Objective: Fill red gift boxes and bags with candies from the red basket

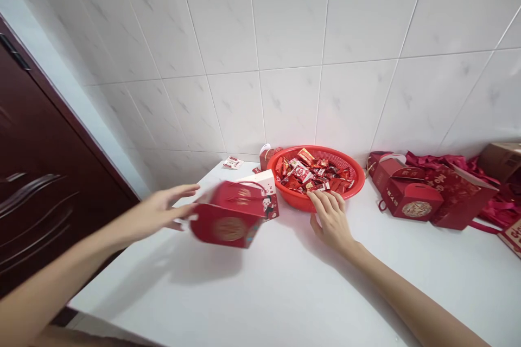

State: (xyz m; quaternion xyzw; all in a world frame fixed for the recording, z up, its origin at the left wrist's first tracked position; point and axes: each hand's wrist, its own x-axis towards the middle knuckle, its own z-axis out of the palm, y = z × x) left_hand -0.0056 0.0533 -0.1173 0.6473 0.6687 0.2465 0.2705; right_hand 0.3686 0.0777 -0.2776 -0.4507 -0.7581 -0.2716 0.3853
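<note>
My left hand (169, 209) is at the left end of a red gift box (226, 222), its fingertips closed on the edge. The box is tilted and blurred by motion, with a shadow on the table beneath it. Gold lettering and a round gold emblem mark the box. My right hand (331, 222) rests at the front rim of a red plastic basket (358, 181), fingers loosely bent over it, thumb apart, with nothing visibly held. Wrapped candies (303, 173) in red, gold and white fill the basket.
Behind the gift box lies a white and red printed card or bag (268, 195). Small printed cards (232, 162) lie near the wall. To the right are more red boxes (417, 200), a red bag (464, 198), dark red cloth (448, 164) and a cardboard box (502, 160). A tiled wall (293, 108) backs the white table (293, 293).
</note>
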